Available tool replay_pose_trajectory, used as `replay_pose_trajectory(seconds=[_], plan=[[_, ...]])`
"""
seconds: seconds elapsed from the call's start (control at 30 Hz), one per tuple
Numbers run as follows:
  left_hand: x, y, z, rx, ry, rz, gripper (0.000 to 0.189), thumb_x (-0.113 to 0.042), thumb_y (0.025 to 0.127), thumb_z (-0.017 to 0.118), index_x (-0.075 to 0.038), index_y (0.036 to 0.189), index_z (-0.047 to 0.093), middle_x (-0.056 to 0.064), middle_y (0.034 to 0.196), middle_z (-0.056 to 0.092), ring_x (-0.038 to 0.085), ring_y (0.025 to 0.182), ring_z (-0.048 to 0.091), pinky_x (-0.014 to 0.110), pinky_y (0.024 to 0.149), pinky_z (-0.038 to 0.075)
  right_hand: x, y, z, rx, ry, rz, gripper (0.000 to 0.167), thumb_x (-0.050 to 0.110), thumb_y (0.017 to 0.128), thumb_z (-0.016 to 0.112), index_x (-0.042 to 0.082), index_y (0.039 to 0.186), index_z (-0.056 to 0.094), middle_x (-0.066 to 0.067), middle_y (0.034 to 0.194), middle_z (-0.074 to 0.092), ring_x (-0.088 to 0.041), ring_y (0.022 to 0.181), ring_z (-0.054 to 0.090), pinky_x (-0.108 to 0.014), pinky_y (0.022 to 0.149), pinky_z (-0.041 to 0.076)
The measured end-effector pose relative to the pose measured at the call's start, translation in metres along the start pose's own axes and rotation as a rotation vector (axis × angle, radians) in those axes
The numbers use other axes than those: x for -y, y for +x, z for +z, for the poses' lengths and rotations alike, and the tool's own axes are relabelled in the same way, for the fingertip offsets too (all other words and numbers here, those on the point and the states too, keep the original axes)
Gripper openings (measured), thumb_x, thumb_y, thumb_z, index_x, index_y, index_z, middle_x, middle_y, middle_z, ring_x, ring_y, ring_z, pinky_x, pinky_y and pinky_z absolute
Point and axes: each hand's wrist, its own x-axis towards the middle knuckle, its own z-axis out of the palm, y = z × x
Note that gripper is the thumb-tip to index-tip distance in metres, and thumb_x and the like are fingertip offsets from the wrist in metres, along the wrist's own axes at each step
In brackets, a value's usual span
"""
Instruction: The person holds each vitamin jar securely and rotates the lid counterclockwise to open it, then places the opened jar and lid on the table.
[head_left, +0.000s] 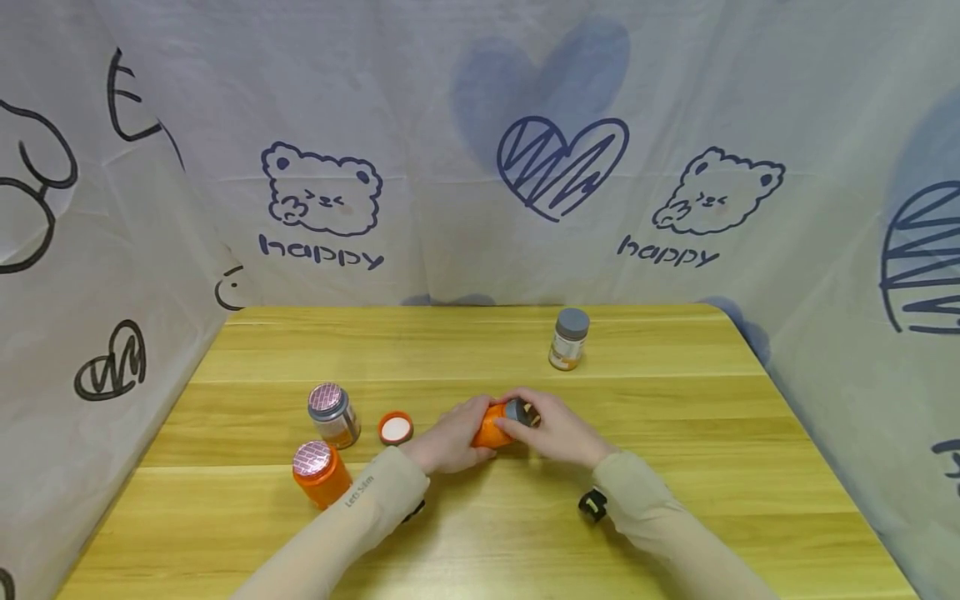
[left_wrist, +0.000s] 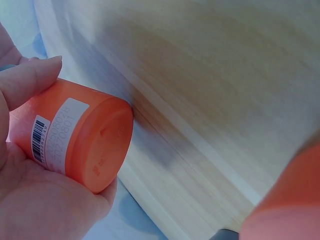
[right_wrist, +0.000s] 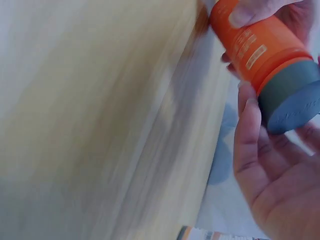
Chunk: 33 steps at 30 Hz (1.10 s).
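Near the table's middle, an orange bottle [head_left: 491, 429] lies tilted on its side between both hands. My left hand [head_left: 452, 437] grips its body, thumb on one side and fingers around the other; the left wrist view shows the bottle's base and a white barcode label [left_wrist: 65, 132]. At the other end, my right hand [head_left: 558, 429] holds the grey cap [right_wrist: 292, 95] between thumb and fingers. The cap sits on the bottle's neck. Left of the left hand, a loose cap [head_left: 396, 428] lies with its white inside up.
An orange jar [head_left: 326, 483] with a pink foil-like top stands by the left forearm. Behind it stands a grey-rimmed jar [head_left: 335, 423] with a similar top. A grey-lidded jar [head_left: 567, 342] stands toward the table's back edge. Printed cloth [head_left: 450, 250] hangs behind the table.
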Motion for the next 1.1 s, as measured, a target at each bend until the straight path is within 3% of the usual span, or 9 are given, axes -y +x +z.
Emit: replay_pose_trajectory(seconds=[0.2,0.47,0.73,0.9,1.1], plan=[[-0.0004,-0.0001,-0.0007,0.0,0.008,0.008,0.055,-0.012,0.089,0.074,-0.003,0.134,0.045,0.016,0.127,0.058,0.03,0.107,0.056,0.052,0.094,0.045,0.0027,0.0026,0.0033,-0.025,0.08,0.085,0.035,0.038,0.101,0.059,0.01,0.121,0.064,-0.008,0.105,0.069,-0.013,0.081,0.06,-0.025,0.068,0.052],[-0.0029,-0.0008,-0.0017,0.006,-0.005,0.002,0.054,-0.011,0.089,0.074,-0.003,0.134,0.045,0.017,0.129,0.058,0.032,0.109,0.056,0.054,0.096,0.044,0.0075,0.0025,0.0056,-0.002,0.183,0.282,0.043,0.045,0.1,0.057,0.005,0.117,0.062,-0.012,0.094,0.069,-0.017,0.064,0.064,-0.03,0.058,0.055],[-0.0013,-0.0001,-0.0006,0.007,0.0,0.004,0.054,-0.01,0.089,0.074,-0.003,0.134,0.045,0.017,0.129,0.058,0.031,0.11,0.056,0.053,0.097,0.045,0.009,0.0019,0.0042,0.009,0.179,0.301,0.046,0.046,0.1,0.057,0.004,0.121,0.061,-0.011,0.094,0.07,-0.017,0.064,0.064,-0.029,0.058,0.054],[0.0001,0.0011,0.0005,0.005,0.006,-0.001,0.055,-0.011,0.089,0.075,-0.003,0.134,0.044,0.017,0.129,0.058,0.031,0.109,0.057,0.052,0.097,0.045,0.0061,0.001,0.0033,0.019,0.189,0.273,0.046,0.046,0.099,0.058,0.005,0.12,0.06,-0.011,0.092,0.068,-0.015,0.059,0.06,-0.03,0.058,0.053],[0.0003,0.0015,0.001,0.0,0.005,-0.008,0.056,-0.011,0.089,0.075,-0.003,0.134,0.045,0.017,0.13,0.058,0.032,0.11,0.057,0.053,0.096,0.045,0.0067,-0.0011,0.0007,0.014,0.184,0.238,0.045,0.043,0.098,0.062,0.006,0.124,0.06,-0.012,0.098,0.066,-0.019,0.064,0.063,-0.035,0.062,0.056]])
